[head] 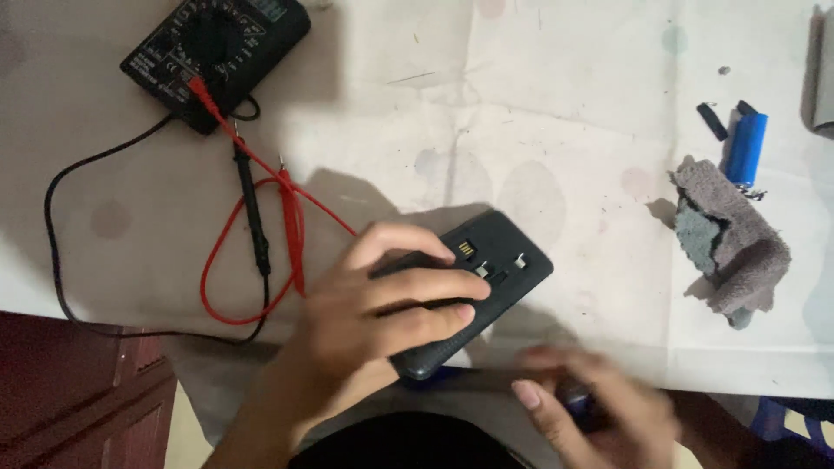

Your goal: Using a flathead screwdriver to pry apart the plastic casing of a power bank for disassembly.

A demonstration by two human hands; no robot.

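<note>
Head view: my left hand (382,300) grips the black power bank (486,278) at frame centre, fingers curled over its top face. My right hand (599,404), at 5 o'clock, is blurred; grip unclear. Multimeter (217,52) lies at 11 o'clock on the surface (565,104).

A black multimeter (215,59) at top left — white dial markings; its small greyish screen cut by the edge.

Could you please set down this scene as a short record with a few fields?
Surface: white paper-covered table
Left hand: grips the black rectangular plastic device
Right hand: blurred, at the table's near edge; contents unclear
Top left: black multimeter with red and black probe leads
Right: grey cloth, blue cylindrical lighter
</note>
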